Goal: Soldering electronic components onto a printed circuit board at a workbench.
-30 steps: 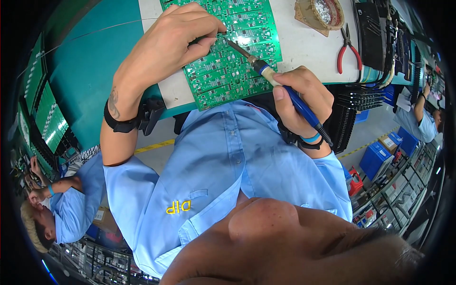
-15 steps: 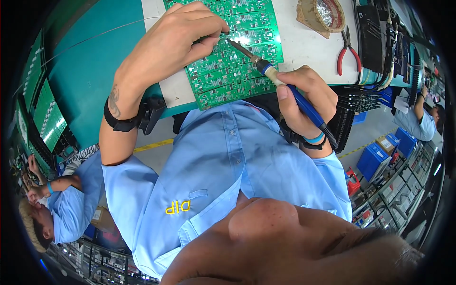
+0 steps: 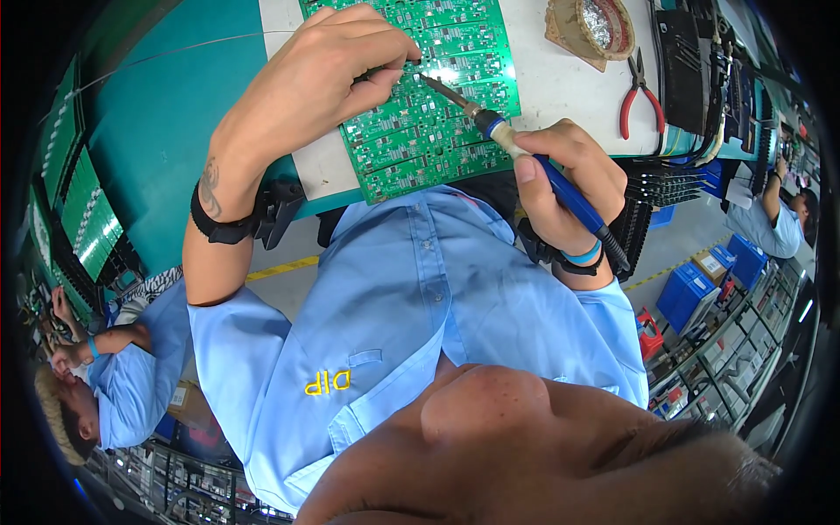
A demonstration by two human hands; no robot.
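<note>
The right hand (image 3: 590, 175), grip closed around the soldering iron (image 3: 494, 128), has shifted slightly right; left hand (image 3: 319, 74) curls, hold unclear, over circuit board (image 3: 429, 144) at tabletop's (image 3: 184, 122) near edge; worksite apparently unchanged.

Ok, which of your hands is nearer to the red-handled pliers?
Right. The right hand, holding the soldering iron, is just below and left of the red-handled pliers; the left hand is farther left, over the circuit board.
</note>
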